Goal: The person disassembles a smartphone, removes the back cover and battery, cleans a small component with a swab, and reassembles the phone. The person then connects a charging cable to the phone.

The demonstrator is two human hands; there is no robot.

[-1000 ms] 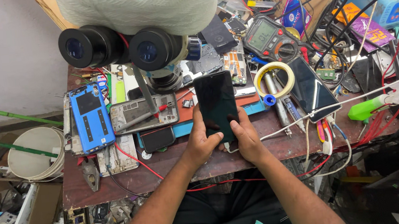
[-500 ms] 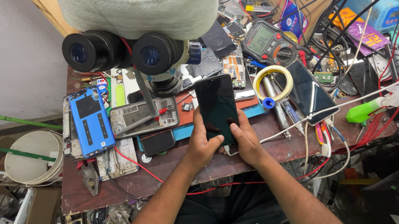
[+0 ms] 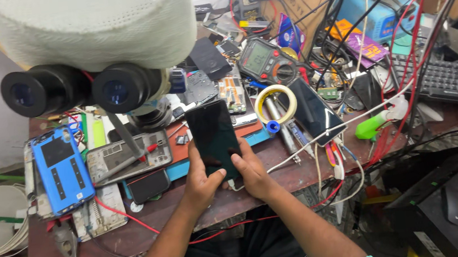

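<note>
left hand (image 3: pixel 200 180): curled round the lower left edge of the black phone (image 3: pixel 213 139), thumb on the dark screen; grip unchanged from half a second ago.
right hand (image 3: pixel 254 171): clasps the phone's lower right edge, thumb on the glass, as before.
black phone: held upright above the front edge of the workbench (image 3: pixel 153 217), near its middle; same place as earlier.
microscope (image 3: pixel 86 87): eyepieces over the bench's back left.
blue phone back (image 3: pixel 61 170): flat near the left edge.
tape roll (image 3: pixel 275 103): just right of the phone.
</note>
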